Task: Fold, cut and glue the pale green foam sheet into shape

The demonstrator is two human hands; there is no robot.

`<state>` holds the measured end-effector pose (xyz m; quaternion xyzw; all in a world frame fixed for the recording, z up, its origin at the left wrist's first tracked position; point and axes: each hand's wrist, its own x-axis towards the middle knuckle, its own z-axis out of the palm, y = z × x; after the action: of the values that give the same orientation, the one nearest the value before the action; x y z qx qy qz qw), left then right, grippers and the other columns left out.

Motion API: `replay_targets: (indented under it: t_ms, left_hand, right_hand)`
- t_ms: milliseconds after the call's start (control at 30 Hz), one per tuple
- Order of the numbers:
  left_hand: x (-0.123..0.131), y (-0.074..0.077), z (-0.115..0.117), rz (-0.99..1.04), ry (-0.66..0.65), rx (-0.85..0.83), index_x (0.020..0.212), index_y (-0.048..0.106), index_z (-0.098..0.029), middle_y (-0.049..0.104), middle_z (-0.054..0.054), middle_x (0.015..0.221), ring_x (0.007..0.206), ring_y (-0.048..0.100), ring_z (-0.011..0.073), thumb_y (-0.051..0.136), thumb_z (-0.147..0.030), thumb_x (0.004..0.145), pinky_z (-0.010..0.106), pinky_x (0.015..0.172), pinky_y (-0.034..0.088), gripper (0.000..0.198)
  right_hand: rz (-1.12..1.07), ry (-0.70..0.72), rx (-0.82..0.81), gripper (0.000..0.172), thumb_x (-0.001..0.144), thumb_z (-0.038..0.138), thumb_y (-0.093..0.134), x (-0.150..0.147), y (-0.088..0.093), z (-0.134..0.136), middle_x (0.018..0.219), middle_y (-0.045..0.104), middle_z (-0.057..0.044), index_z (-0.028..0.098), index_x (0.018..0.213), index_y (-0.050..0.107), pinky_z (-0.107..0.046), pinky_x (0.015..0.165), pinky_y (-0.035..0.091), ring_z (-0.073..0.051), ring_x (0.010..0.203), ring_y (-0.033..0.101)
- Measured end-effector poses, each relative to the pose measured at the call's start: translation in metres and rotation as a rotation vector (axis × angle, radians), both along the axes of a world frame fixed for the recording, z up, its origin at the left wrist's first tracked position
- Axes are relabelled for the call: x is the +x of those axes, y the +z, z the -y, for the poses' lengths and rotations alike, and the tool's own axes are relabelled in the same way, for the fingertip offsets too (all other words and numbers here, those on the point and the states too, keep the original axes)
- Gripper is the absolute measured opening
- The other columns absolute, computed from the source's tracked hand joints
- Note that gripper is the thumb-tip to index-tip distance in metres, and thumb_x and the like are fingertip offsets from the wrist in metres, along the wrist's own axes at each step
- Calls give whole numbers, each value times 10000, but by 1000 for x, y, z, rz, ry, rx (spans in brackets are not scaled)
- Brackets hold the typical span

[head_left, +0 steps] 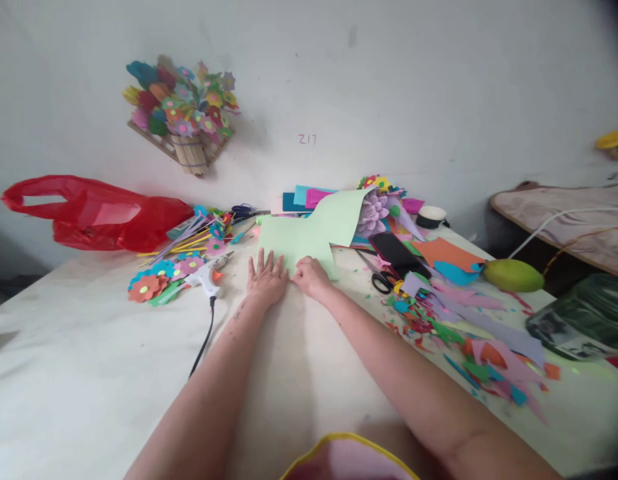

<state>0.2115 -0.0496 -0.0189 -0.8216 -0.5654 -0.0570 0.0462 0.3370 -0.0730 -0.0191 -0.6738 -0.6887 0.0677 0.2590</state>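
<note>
A pale green craft paper sheet (293, 233) lies on the table, its far right part curling up and cut to an uneven outline. My left hand (267, 277) rests flat on its near edge, fingers spread. Beside it, my right hand (311, 277) is closed, with thumb and fingers bent together at the sheet's near edge. To the left lies a white hot glue gun (205, 277) with a black cord. Black-handled scissors (381, 283) and a dark phone (396, 253) are to the right of the sheet.
Paper flowers (151, 287) and a red plastic bag (99, 213) are at left. Colourful paper scraps (439, 327), a green-yellow fruit (513, 275) and a large clear jar (583, 317) occupy the right. A white tape roll (431, 217) stands behind. A flower decoration (183, 113) hangs on the wall.
</note>
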Motion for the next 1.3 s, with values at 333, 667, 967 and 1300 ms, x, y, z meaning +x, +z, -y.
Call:
replay_targets:
  t_ms: [333,667,967,1300]
  left_hand:
    - [-2,-1,-4,45,-2,-77,1327,234,-261,150,6,1419,1294,-26,238,115,-518,814,458,1032,31,586]
    - [-2,-1,-4,63,14,-77,1326,243,-258,162,19,1418,1294,-21,256,112,-619,760,465,1028,31,683]
    - [0,0,-3,59,55,-96,1323,242,-278,155,25,1419,1293,-14,272,170,-705,688,474,1025,26,769]
    - [0,-1,-3,74,63,-105,1323,234,-291,140,25,1421,1290,-29,282,137,-723,671,487,1019,1,789]
  right_hand:
    - [-57,106,-3,147,659,225,632,15,-1,-3,916,575,-65,140,540,612,-208,751,383,-124,814,525]
    - [-75,135,-11,168,677,237,624,36,0,5,952,558,-54,153,532,610,-240,775,369,-138,855,495]
    - [-24,107,-17,166,696,242,603,38,2,9,977,549,-51,164,550,615,-252,793,367,-152,883,476]
    - [-25,130,43,152,691,249,616,58,-5,11,945,561,-58,154,574,632,-262,805,349,-149,859,489]
